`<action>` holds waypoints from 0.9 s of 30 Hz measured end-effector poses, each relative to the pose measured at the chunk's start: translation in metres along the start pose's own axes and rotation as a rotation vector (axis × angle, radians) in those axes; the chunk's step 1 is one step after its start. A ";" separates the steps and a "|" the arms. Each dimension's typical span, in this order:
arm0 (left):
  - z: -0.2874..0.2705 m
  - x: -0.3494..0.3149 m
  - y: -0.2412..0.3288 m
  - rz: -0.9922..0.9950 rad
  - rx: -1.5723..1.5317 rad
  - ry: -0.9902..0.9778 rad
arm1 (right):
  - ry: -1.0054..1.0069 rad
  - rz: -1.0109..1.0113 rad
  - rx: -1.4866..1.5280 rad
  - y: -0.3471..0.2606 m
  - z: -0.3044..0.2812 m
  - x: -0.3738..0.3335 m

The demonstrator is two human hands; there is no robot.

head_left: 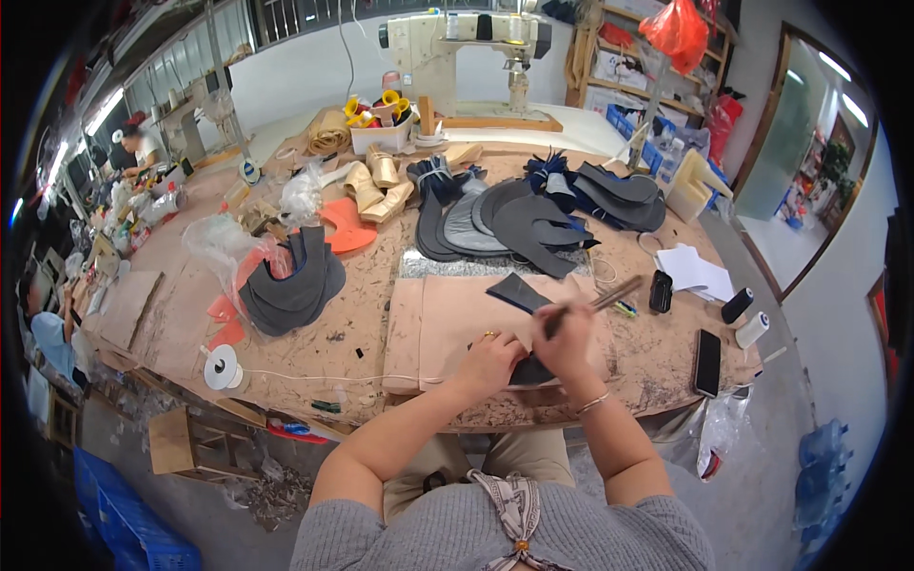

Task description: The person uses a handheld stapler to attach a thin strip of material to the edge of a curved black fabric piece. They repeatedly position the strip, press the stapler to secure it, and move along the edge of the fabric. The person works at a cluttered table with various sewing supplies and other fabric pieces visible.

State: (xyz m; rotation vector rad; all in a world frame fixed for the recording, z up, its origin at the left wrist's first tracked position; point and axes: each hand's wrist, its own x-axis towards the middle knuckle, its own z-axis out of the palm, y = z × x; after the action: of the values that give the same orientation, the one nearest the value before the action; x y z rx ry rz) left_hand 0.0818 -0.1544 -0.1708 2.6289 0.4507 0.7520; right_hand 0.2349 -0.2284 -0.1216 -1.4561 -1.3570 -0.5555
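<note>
Dark grey piece [529,372] lay on the pale board [449,328], partly hidden under the hands. Left hand [491,363] rested at its left edge, fingers bent; any grip could not be told. Right hand [566,341], just above it, was closed around a wooden-handled tool [619,292]. Beyond lay stacked dark pieces [533,226] on the desk [357,385].

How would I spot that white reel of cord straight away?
On the big brown worktable, find the tan board beneath the person's left hand. Go left along the near edge to a round white reel. Unlike the white thread spool at the table's right side, it trails pale cord rightward toward the board.
</note>
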 end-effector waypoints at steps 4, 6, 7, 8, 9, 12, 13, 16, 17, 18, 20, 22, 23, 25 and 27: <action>-0.032 -0.016 0.007 -0.031 -0.023 0.195 | -0.125 0.081 0.011 0.006 0.000 -0.002; -0.056 -0.034 0.005 -0.051 -0.004 0.252 | -0.101 0.037 0.014 0.010 0.000 -0.008; -0.062 -0.047 -0.001 -0.066 0.010 0.219 | -0.091 0.038 0.008 0.009 0.001 -0.009; -0.068 -0.061 -0.007 -0.079 0.022 0.182 | -0.082 0.044 -0.001 0.006 0.001 -0.009; -0.070 -0.070 -0.010 -0.091 0.034 0.144 | -0.072 0.051 -0.012 0.005 0.001 -0.010; -0.067 -0.083 -0.024 -0.100 0.008 0.082 | -0.043 0.036 -0.036 0.001 0.004 -0.007; -0.065 -0.081 -0.026 -0.081 0.048 0.099 | -0.051 0.029 -0.042 0.001 0.004 -0.008; -0.061 -0.075 -0.027 -0.148 0.065 0.129 | -0.062 0.008 -0.048 0.004 0.005 -0.011; -0.061 -0.073 -0.029 -0.253 0.003 0.125 | -0.060 0.001 -0.042 0.004 0.005 -0.012; -0.062 -0.072 -0.030 -0.359 -0.059 0.120 | -0.057 -0.005 -0.036 0.004 0.005 -0.012; -0.074 -0.064 -0.025 -0.294 -0.102 0.071 | -0.046 0.017 -0.026 0.006 0.004 -0.012; -0.081 -0.059 -0.020 -0.147 -0.083 0.063 | -0.041 0.024 -0.028 0.006 0.003 -0.012; -0.081 -0.058 -0.017 -0.030 -0.044 0.078 | -0.041 0.020 -0.035 0.005 0.003 -0.012; -0.077 -0.058 -0.015 0.094 0.033 0.098 | -0.029 0.014 -0.041 0.005 0.002 -0.012; -0.071 -0.058 -0.020 0.112 0.107 0.109 | -0.006 0.009 -0.039 0.004 0.004 -0.011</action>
State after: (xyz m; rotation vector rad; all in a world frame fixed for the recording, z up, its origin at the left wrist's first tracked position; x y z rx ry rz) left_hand -0.0085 -0.1419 -0.1487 2.7409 0.3862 0.9339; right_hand 0.2348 -0.2297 -0.1341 -1.4957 -1.3504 -0.5745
